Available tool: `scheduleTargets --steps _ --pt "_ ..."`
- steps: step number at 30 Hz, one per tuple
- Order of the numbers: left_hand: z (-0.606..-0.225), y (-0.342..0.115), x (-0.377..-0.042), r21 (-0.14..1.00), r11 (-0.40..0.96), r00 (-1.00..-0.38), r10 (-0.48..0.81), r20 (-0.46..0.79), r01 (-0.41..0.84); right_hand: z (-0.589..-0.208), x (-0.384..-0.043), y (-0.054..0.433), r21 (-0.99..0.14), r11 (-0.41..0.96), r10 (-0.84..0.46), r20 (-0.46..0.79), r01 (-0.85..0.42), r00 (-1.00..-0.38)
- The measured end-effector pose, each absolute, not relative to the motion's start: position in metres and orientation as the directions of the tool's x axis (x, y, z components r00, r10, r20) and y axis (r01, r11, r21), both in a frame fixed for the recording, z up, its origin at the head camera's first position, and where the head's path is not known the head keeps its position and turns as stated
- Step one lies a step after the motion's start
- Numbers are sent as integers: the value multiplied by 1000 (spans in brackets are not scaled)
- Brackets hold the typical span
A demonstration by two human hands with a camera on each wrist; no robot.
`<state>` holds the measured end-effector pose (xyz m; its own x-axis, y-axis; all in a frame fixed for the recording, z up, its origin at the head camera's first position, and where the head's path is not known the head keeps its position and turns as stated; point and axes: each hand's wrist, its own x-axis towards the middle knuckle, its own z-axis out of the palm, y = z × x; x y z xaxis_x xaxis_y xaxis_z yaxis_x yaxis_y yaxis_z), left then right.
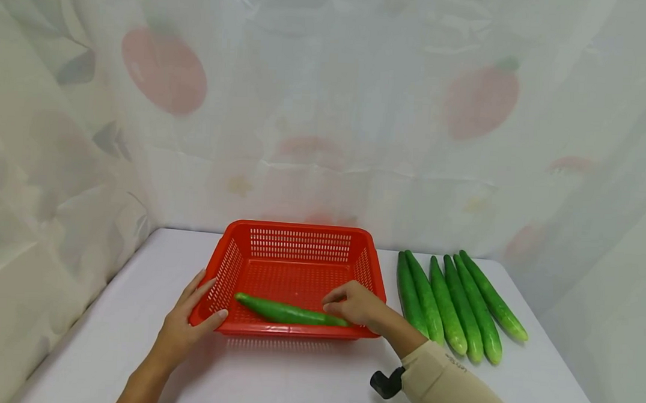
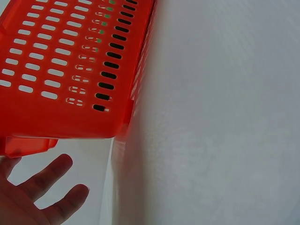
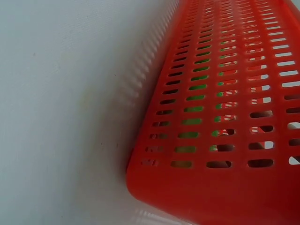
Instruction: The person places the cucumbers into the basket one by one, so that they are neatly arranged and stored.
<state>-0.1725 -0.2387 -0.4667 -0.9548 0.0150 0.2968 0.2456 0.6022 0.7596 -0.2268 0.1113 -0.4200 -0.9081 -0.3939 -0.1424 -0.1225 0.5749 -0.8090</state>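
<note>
A red slotted plastic basket (image 1: 295, 331) stands in the middle of the table. Inside it, along the near wall, lies one long green cucumber (image 1: 280, 311); slivers of green show through the slots in both wrist views. My left hand (image 1: 183, 323) is at the basket's near left corner, fingers spread and thumb by the rim; in the left wrist view the fingers (image 2: 51, 176) look extended beside the basket (image 2: 56, 112). My right hand (image 1: 353, 303) hangs inside the basket over the cucumber's right end, fingers loosely bent, with no grip on it visible.
Several more cucumbers (image 1: 448, 306) lie side by side on the table right of the basket. A white cloth covers the table (image 1: 272, 379), and a fruit-printed curtain (image 1: 316, 105) hangs behind it. A black wrist camera mount (image 1: 386, 384) sticks out below the right sleeve.
</note>
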Motion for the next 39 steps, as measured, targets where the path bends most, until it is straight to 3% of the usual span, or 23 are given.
scheduleTargets --steps 12,28,39 --pt "-465 -240 -172 765 596 -956 14 294 244 -420 -230 111 -837 532 -400 -115 -129 -909" --pt "-465 -240 -173 764 600 -958 14 288 238 -418 -223 122 -909 353 -412 60 -220 -909" --pt "-466 -238 -172 771 595 -961 9 276 227 -400 -204 144 -912 298 -345 172 -282 -923"
